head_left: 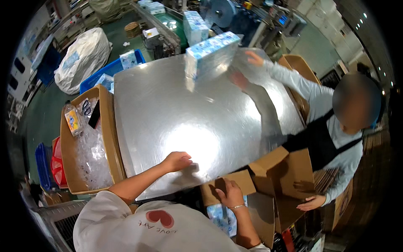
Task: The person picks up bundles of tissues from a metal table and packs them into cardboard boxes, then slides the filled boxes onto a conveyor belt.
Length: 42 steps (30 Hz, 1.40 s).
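Note:
My left hand (177, 161) is over the near side of the shiny metal table (155, 105), its fingers loosely curled together with nothing visible in them. My right hand (233, 194) lies at the flap of an open cardboard box (260, 210), thumb and fingers apart. Inside that box, below my right hand, are blue-and-white plastic-wrapped packs (222, 218). At the table's far edge stands a long wrapped bundle of blue-and-white packs (212, 52). A co-worker's hand (254, 59) reaches toward the bundle from the right; their other hand (311, 203) is beside a second open carton (291, 176).
Left of the table, a large carton (111, 138) holds clear plastic, a bottle (73, 119), scissors (87, 107) and a dark phone-like slab. Behind it are a blue crate (115, 67) and a white sack (84, 59). A conveyor (172, 27) with another bundle (195, 27) adjoins the far edge.

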Tool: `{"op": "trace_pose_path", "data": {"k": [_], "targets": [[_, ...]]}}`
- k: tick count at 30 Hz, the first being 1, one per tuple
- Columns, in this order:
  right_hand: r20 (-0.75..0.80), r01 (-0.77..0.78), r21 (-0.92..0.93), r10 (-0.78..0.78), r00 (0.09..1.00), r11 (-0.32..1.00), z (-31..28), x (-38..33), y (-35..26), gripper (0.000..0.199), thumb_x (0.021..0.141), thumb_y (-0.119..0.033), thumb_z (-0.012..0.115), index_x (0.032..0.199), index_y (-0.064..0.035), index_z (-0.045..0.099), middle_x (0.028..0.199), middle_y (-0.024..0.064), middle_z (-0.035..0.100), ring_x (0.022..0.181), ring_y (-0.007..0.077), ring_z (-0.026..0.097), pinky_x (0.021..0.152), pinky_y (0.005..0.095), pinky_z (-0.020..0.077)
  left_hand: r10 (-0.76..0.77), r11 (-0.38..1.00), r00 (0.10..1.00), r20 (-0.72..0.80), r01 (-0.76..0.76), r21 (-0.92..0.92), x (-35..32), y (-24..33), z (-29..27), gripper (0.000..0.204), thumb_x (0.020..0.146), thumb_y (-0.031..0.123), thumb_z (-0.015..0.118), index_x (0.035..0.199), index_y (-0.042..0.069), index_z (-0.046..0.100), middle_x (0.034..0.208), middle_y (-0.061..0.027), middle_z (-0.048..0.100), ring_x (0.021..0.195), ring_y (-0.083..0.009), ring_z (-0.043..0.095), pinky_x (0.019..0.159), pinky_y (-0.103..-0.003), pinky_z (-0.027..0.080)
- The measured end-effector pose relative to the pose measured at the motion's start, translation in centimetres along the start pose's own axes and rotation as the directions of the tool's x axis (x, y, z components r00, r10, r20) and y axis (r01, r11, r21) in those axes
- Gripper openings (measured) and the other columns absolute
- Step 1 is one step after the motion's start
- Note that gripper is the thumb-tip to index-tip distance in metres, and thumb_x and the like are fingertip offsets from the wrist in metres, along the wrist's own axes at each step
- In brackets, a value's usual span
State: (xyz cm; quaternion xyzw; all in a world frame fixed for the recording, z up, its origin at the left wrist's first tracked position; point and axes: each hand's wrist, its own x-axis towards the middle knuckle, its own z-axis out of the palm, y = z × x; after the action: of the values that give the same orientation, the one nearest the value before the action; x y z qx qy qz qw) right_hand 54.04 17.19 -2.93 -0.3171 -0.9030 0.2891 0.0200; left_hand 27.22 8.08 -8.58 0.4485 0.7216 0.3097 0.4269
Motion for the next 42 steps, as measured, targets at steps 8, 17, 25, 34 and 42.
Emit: {"op": "trace_pose_path", "data": {"k": [8, 17, 25, 34, 42], "targets": [[0.084, 0.259, 0.158, -0.275, 0.958, 0.953, -1.2, 12.2, -3.7, 0.045, 0.076, -0.02, 0.064, 0.112, 0.0018, 0.05, 0.098, 0.0225, 0.057, 0.09, 0.0374, 0.055, 0.079, 0.0422, 0.0449, 0.154, 0.961, 0.859, -0.488, -0.016, 0.276, 1.6, -6.8, -2.9, 0.014, 0.069, 0.014, 0.066, 0.081, 0.006, 0.064, 0.074, -0.0093, 0.062, 0.065, -0.0257, 0.056, 0.065, -0.036, 0.044], [-0.099, 0.408, 0.121, -0.398, 0.912, 0.905, -5.7, 27.1, -7.3, 0.037, 0.078, -0.016, 0.063, 0.108, 0.0028, 0.053, 0.101, 0.0199, 0.055, 0.088, 0.0332, 0.055, 0.076, 0.0349, 0.0453, 0.277, 0.903, 0.707, -0.65, 0.038, 0.427, 3.3, -7.0, -1.9, 0.012, 0.065, 0.015, 0.067, 0.064, 0.012, 0.055, 0.064, -0.0037, 0.053, 0.069, -0.0241, 0.05, 0.06, -0.038, 0.035], [-0.086, 0.635, 0.135, -0.629, 0.772, 0.761, -3.8, 32.6, -12.5, 0.036, 0.077, -0.014, 0.06, 0.107, 0.0037, 0.052, 0.101, 0.022, 0.053, 0.091, 0.0375, 0.053, 0.079, 0.0387, 0.0435, 0.248, 0.908, 0.718, -0.651, 0.062, 0.415, 3.2, -7.5, -1.3, 0.012, 0.066, 0.016, 0.066, 0.064, 0.013, 0.054, 0.066, -0.0027, 0.054, 0.069, -0.024, 0.05, 0.062, -0.039, 0.036], [0.267, 0.503, 0.281, -0.57, 0.777, 0.817, 2.0, 25.9, -11.2, 0.034, 0.078, -0.016, 0.061, 0.108, -0.0002, 0.052, 0.1, 0.0201, 0.056, 0.09, 0.0362, 0.054, 0.078, 0.0389, 0.0448, 0.312, 0.873, 0.691, -0.652, 0.063, 0.484, 3.0, -7.3, -1.4, 0.01, 0.07, 0.021, 0.062, 0.067, 0.013, 0.057, 0.066, -0.0027, 0.054, 0.07, -0.0219, 0.05, 0.063, -0.038, 0.037], [0.5, 0.318, 0.343, -0.459, 0.735, 0.884, 7.2, 14.4, -6.8, 0.042, 0.078, -0.02, 0.06, 0.113, 0.0007, 0.049, 0.109, 0.0221, 0.054, 0.1, 0.0359, 0.052, 0.086, 0.0397, 0.0435, 0.325, 0.881, 0.65, -0.687, 0.057, 0.47, 3.2, -7.7, -0.6, 0.011, 0.069, 0.017, 0.059, 0.064, 0.011, 0.052, 0.063, -0.0048, 0.05, 0.065, -0.0238, 0.047, 0.06, -0.038, 0.034]]}}
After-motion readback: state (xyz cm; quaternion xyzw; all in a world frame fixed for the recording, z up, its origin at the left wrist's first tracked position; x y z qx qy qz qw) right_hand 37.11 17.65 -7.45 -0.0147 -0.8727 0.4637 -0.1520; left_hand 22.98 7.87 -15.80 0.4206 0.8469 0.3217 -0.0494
